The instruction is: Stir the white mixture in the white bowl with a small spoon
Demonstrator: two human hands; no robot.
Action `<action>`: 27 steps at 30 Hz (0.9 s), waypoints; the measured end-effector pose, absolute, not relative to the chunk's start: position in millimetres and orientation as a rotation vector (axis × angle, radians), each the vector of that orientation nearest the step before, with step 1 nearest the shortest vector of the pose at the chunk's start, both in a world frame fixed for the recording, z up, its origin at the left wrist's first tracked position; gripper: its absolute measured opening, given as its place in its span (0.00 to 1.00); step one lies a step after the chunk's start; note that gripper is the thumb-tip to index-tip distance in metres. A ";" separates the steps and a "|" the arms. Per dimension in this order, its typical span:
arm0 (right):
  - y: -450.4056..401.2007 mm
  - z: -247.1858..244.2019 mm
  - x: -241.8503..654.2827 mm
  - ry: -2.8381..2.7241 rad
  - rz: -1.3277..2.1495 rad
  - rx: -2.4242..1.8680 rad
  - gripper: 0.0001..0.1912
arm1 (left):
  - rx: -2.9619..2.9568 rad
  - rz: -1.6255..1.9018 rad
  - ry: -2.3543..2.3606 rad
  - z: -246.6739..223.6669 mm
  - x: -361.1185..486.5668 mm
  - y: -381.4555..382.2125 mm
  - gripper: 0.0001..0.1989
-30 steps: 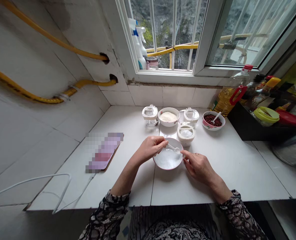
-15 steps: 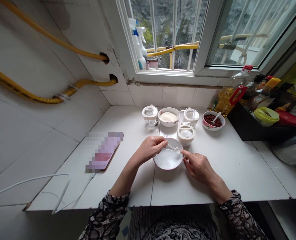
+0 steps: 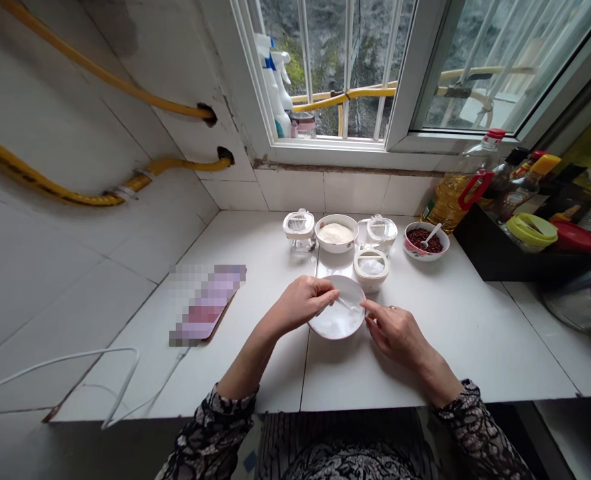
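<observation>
A shallow white bowl (image 3: 336, 325) with a pink rim stands on the counter, something white and clear in it. My left hand (image 3: 308, 301) is closed on the handle of a small white spoon (image 3: 346, 304), whose head is low over the bowl's inside. With thumb and forefinger, my right hand (image 3: 392, 328) pinches the bowl's right rim. Right behind the bowl is an open-topped jar of white grains (image 3: 372, 268). Farther back stand a bowl of white powder (image 3: 336, 233), a lidded clear jar (image 3: 299, 230) and another clear jar (image 3: 381, 231).
A bowl of red beans (image 3: 425, 241) with a spoon stands at the right, near an oil bottle (image 3: 450, 193) and a black box (image 3: 495, 257) of condiments. On the left lies a phone (image 3: 210, 307) with a white cable (image 3: 130, 380). The counter's front edge is close.
My left hand has moved slightly right and down with the spoon, now covering more of its handle. My right hand stays at the bowl's rim.
</observation>
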State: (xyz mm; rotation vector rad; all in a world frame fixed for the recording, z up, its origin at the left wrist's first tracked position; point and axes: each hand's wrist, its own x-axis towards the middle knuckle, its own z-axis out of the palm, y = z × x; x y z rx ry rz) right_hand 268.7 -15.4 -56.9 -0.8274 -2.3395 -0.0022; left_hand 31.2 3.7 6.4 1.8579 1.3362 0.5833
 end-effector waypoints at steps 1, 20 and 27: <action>-15.4 -57.0 268.8 -2.340 -0.001 -0.830 0.19 | 1.845 0.588 1.338 7.2 30.3 3.6 0.18; -15.1 -57.2 268.5 -2.336 -0.009 -0.819 0.18 | 1.894 0.515 1.461 18.1 22.5 0.4 0.18; -15.2 -56.1 267.8 -2.322 -0.036 -0.804 0.17 | 1.728 0.577 1.465 13.6 16.8 2.5 0.17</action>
